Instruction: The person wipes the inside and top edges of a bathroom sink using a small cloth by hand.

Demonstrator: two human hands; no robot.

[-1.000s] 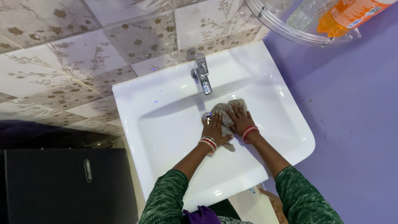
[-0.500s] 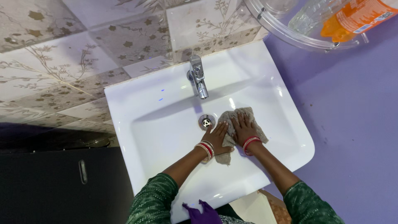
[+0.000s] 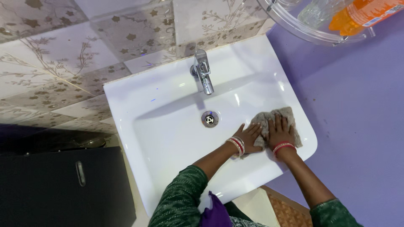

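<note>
Grey-brown cloth (image 3: 281,120), crumpled and damp-looking, lay on white sink (image 3: 168,138), left hand (image 3: 249,138) and right hand (image 3: 278,133) pressed flat upon it.

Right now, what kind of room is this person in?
Most likely a bathroom or washroom. There's a white wall-mounted sink with a chrome tap and a drain, patterned wall tiles behind it, and a clear shelf holding an orange bottle.
</note>
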